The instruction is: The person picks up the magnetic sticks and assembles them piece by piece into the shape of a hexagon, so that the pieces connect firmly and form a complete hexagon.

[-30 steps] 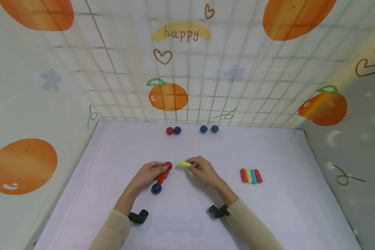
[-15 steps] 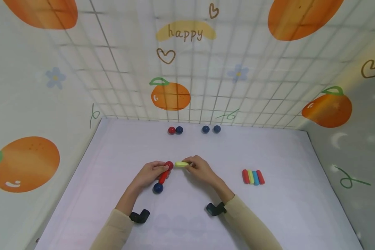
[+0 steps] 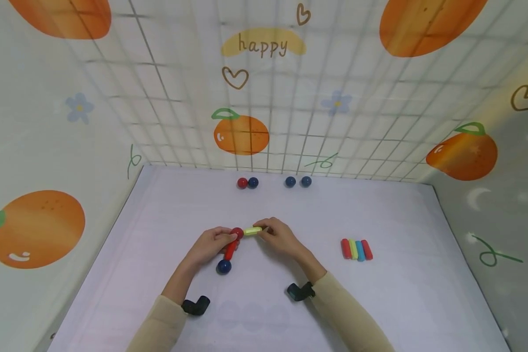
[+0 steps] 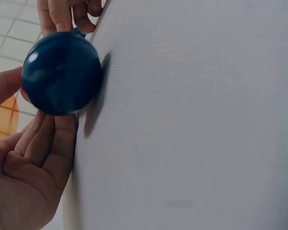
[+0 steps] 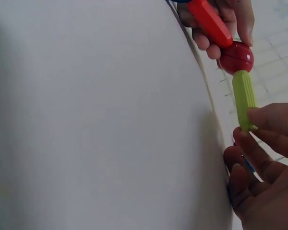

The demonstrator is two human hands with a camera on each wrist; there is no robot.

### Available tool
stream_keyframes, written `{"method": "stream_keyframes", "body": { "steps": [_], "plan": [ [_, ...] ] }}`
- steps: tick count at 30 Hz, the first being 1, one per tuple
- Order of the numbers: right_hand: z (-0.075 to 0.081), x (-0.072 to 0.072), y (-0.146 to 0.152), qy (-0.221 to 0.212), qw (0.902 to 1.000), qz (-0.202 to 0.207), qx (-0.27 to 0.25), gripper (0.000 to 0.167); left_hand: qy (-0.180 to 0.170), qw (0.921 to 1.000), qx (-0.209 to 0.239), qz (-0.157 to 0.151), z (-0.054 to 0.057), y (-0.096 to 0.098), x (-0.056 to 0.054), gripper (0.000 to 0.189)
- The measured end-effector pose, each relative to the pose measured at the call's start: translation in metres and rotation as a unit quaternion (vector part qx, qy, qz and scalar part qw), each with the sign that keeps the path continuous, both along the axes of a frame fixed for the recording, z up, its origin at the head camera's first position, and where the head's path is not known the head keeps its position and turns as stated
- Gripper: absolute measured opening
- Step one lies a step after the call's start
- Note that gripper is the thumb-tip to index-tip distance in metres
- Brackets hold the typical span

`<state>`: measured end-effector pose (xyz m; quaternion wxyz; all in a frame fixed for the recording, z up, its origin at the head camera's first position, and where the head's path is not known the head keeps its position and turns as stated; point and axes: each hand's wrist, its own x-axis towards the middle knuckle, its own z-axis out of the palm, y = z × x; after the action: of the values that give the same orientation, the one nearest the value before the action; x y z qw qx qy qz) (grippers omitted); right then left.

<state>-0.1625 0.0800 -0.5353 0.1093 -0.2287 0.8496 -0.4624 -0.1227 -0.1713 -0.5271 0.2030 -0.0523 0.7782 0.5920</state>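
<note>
My left hand [image 3: 211,246] grips a red ball [image 3: 237,233] between thumb and fingers. From that ball a red rod [image 3: 230,250] runs down toward me, with a dark blue ball [image 3: 224,266] on its near end. In the left wrist view the blue ball [image 4: 62,74] covers the rod and most of the grip. A yellow-green rod [image 5: 244,98] is pinched by its outer end in my right hand [image 3: 281,238]. Its other end meets the red ball [image 5: 237,57] in the right wrist view, at an angle to the red rod [image 5: 210,21].
Near the back edge of the white table [image 3: 180,195] sit a red ball [image 3: 242,183] touching a blue ball [image 3: 253,182], and two more blue balls, the left one [image 3: 290,182] slightly apart. On the right lies a row of red, yellow and blue rods [image 3: 360,250]. Printed cloth walls enclose the table.
My right hand has moved left, bringing the yellow-green rod from a gap away up to the red ball. The left hand keeps its hold with little movement. The head view has shifted slightly.
</note>
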Motion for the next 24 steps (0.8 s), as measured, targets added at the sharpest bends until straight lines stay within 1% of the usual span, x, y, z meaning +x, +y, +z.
{"method": "stream_keyframes", "body": {
  "steps": [4,7,10,16,20,24],
  "plan": [
    [-0.002,-0.002,0.001,-0.024,0.9997,-0.004,-0.008,0.023,0.004,0.9994,-0.033,-0.005,0.002,-0.002,0.004,0.048],
    [-0.003,-0.004,0.002,-0.046,0.9987,-0.004,-0.024,0.021,0.010,0.9987,-0.049,-0.009,0.001,-0.004,0.006,0.051],
    [-0.002,-0.007,0.002,-0.064,0.9972,0.002,-0.039,0.020,0.025,0.9975,-0.065,-0.017,0.000,-0.005,0.006,0.052],
    [-0.002,-0.013,0.002,-0.068,0.9964,0.014,-0.049,0.019,0.059,0.9915,-0.110,-0.037,0.003,-0.006,-0.001,0.052],
    [-0.002,-0.015,0.001,-0.071,0.9954,0.017,-0.061,0.019,0.072,0.9893,-0.116,-0.051,0.007,-0.006,-0.006,0.050],
    [-0.003,-0.016,0.000,-0.076,0.9943,0.024,-0.071,0.020,0.073,0.9893,-0.111,-0.061,0.008,-0.005,-0.011,0.047]
  ]
}}
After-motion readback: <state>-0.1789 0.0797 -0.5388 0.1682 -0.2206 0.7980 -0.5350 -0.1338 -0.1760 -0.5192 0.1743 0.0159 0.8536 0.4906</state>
